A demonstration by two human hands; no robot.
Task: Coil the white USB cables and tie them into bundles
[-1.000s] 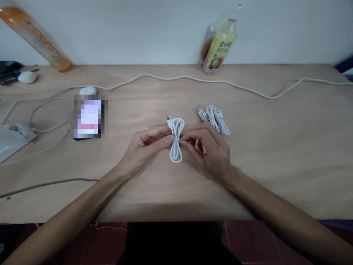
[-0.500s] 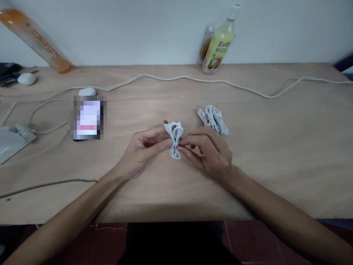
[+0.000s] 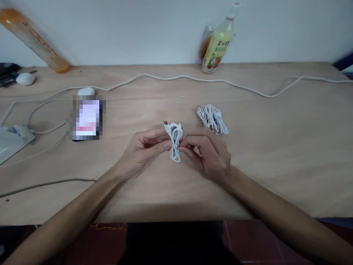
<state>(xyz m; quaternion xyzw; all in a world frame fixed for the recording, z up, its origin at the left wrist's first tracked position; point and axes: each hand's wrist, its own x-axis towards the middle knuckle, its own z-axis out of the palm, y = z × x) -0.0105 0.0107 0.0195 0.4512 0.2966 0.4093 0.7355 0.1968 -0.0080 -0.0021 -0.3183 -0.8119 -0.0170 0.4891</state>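
Note:
A white cable bundle [image 3: 175,134] is held upright between my two hands, cinched at its middle, with loops above and below and a plug at its upper left. My left hand [image 3: 146,149] pinches its left side with thumb and fingers. From the right, my right hand [image 3: 208,152] has its thumb and index fingertips closed at the cinched middle. More bundled white cables [image 3: 213,119] lie on the table just beyond my right hand.
On the wooden table [image 3: 275,147], a phone [image 3: 87,117] and a white case [image 3: 86,91] lie at left. A long white cable [image 3: 176,77] crosses the back. An orange bottle [image 3: 35,40] and a yellow-green bottle [image 3: 217,44] stand by the wall.
The held bundle has shifted and turned very slightly between my fingertips, its lower loop sitting a little lower. Both hands stay nearly in place.

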